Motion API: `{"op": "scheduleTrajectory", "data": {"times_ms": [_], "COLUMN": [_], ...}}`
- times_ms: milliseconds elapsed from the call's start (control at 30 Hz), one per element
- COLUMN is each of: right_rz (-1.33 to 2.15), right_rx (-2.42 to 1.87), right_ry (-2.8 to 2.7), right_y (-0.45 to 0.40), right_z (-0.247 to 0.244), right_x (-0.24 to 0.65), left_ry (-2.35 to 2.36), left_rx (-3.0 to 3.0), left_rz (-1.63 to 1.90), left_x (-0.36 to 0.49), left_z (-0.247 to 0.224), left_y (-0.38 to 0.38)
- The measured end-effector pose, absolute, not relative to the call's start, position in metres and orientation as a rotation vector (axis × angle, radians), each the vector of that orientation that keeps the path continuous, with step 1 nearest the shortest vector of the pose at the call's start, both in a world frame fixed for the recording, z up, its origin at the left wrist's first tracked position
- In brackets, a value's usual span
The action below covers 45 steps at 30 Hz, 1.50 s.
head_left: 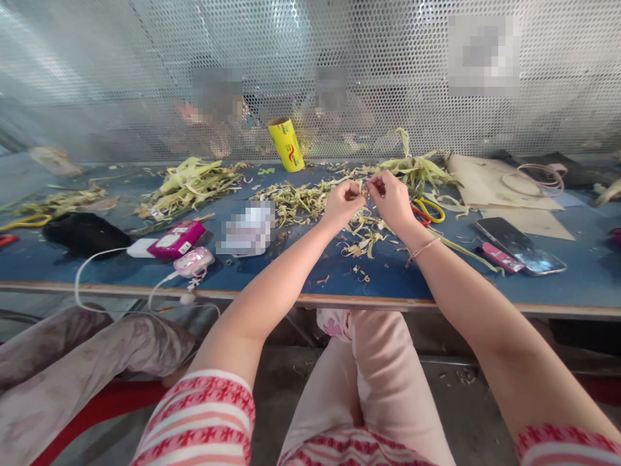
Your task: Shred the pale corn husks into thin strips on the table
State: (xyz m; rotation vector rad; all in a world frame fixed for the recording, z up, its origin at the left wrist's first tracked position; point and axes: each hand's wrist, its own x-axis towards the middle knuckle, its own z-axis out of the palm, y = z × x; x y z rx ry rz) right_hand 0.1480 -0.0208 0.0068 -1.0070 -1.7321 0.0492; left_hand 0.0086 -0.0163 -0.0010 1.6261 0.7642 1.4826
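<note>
My left hand and my right hand meet above the blue table, with thumbs and fingertips pinched together. Between the fingertips is a small brownish piece, too small to name. Under and beside the hands spreads a heap of short, curled yellow-green plant scraps. Beyond my right hand lies a bundle of longer pale green plant strips. Scissors with yellow and red handles lie just right of my right wrist, their blades hidden among the scraps.
Another strip pile lies left, near a yellow cardboard tube by the perforated metal wall. A magenta charger block, white cables and a black pouch sit at left. A phone and brown paper lie right. Someone's legs show lower left.
</note>
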Motion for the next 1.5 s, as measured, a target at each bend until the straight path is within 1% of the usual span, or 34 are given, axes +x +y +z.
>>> {"op": "scheduleTrajectory", "data": {"times_ms": [300,700,1233,1500], "right_rz": [0.045,0.187,0.265,0.301], "right_rx": [-0.977,-0.916,-1.133,-1.063], "right_ry": [-1.842,-1.89,-1.763,-1.8], "right_y": [-0.019,-0.022,-0.023,-0.024], "right_z": [0.01,0.016,0.021,0.021], "right_x": [0.152,0.155,0.153,0.154], "left_ry": [0.796,0.796,0.775,0.755], "left_rx": [1.61,1.52,1.69,1.712], "left_rz": [1.466,1.464,1.481,1.451], "left_x": [0.009,0.006,0.006,0.007], "left_z": [0.003,0.004,0.004,0.0], "left_y": [-0.02,-0.018,-0.016,-0.013]}}
